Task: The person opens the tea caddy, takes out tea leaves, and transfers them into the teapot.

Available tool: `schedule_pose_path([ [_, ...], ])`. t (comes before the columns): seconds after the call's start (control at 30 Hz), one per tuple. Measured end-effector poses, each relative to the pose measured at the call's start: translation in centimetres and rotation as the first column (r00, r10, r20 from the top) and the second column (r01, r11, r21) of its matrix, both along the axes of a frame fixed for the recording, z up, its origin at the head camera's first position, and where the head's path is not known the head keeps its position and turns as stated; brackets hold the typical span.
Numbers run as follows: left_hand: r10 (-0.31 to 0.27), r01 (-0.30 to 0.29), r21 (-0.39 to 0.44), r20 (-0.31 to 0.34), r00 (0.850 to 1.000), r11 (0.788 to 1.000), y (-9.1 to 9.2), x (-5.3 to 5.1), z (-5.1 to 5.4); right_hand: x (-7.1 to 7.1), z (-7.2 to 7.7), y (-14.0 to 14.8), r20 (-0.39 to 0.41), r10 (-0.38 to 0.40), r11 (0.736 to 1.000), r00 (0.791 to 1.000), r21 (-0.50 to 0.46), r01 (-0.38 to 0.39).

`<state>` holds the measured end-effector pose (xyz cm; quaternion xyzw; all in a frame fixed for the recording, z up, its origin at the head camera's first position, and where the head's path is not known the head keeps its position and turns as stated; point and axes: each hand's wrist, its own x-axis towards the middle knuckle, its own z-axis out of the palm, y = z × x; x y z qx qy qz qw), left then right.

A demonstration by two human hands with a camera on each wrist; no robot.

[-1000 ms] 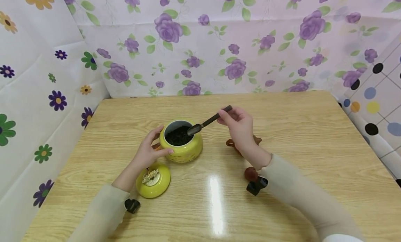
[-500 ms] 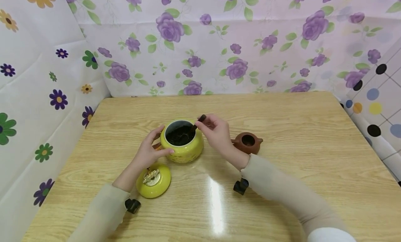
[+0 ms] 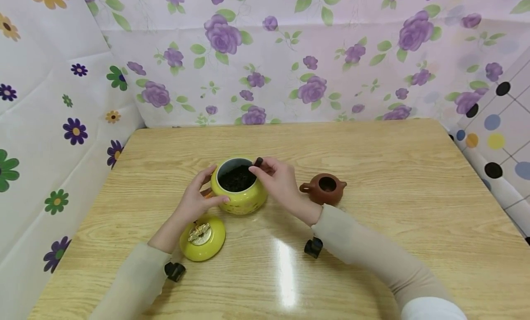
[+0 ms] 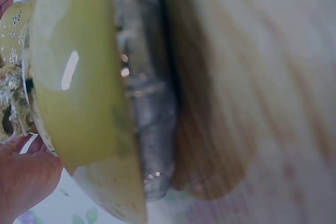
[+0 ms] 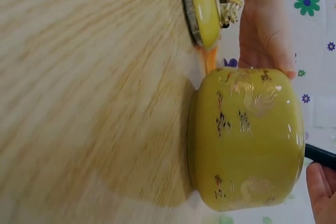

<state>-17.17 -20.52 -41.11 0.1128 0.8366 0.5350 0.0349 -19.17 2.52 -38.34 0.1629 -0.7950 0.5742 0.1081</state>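
A yellow tea jar point(image 3: 248, 201) with gold decoration stands upright, its mouth uncovered and dark tea leaves point(image 3: 236, 178) inside. My left hand point(image 3: 198, 199) holds the jar's left side, thumb along the front, fingers behind. From the right, my right hand point(image 3: 283, 184) pinches the dark handle of a tea scoop point(image 3: 258, 162). The scoop's bowl end is down inside the jar, hidden by hand and rim. In the right wrist view, the dark handle point(image 5: 321, 156) projects from the jar's mouth. A yellow lid point(image 3: 212, 247) with an ornate gold knob lies beside my left wrist.
A small brown clay teapot point(image 3: 330, 195), lidless, sits right of my right hand, its handle towards the jar. Something orange point(image 5: 210, 59) shows between lid and jar in the right wrist view. Flowered cloth point(image 3: 310, 90) hangs behind the wooden table point(image 3: 393, 159).
My right hand has moved left from above the teapot to the jar, and the scoop has gone down into the tea leaves. The teapot is uncovered to view. My left hand stays on the jar.
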Motion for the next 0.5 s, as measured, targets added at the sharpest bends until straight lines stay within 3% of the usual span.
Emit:
schedule_pose_path([
  [0.13, -0.001, 0.001, 0.006, -0.004, 1.0, 1.0, -0.07, -0.01, -0.05, -0.02, -0.16, 0.1, 0.02, -0.039, 0.999, 0.999, -0.023, 0.039],
  [0.23, 0.003, -0.003, 0.01, -0.002, 1.0, 1.0, -0.07, 0.0, -0.1, -0.25, -0.39, 0.07, 0.103, -0.042, 0.994, 0.994, -0.101, 0.052],
  [0.37, 0.006, -0.006, 0.007, 0.004, 1.0, 1.0, -0.06, 0.05, -0.13, -0.5, -0.43, 0.03, 0.259, 0.006, 0.969, 0.966, -0.241, 0.058],
  [0.5, 0.003, -0.003, 0.006, 0.002, 1.0, 1.0, -0.03, 0.04, -0.14, -0.58, -0.24, 0.11, 0.35, 0.035, 0.947, 0.936, -0.31, 0.081],
])
